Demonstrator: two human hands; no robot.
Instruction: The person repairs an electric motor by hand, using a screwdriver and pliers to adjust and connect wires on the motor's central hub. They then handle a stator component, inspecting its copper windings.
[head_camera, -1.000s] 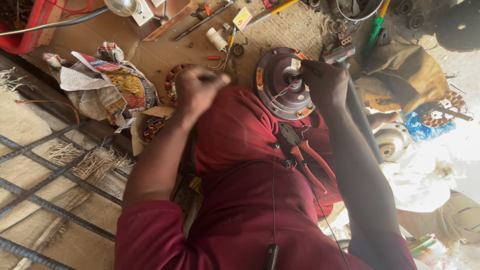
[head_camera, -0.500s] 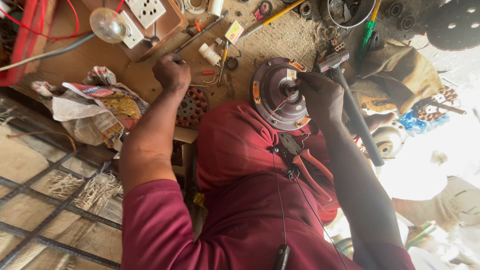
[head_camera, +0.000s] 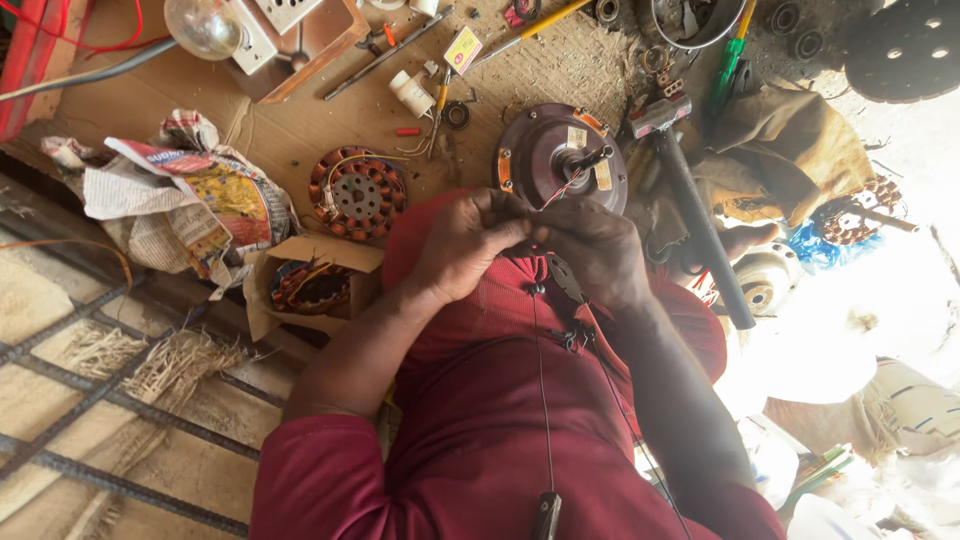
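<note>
We judge the motor housing (head_camera: 560, 160) heavy and rigid; our left hand (head_camera: 465, 245) and right hand (head_camera: 590, 250) pinch its thin, fragile wires (head_camera: 560, 190), fingers closed.

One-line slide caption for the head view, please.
Both hands, left and right, meet at wires below a brown fan motor; hammer alongside.

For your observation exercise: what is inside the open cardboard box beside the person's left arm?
The cardboard box holds a round coil of copper-coloured windings. Its flaps and walls hide the coil's underside and anything beneath it.
</note>
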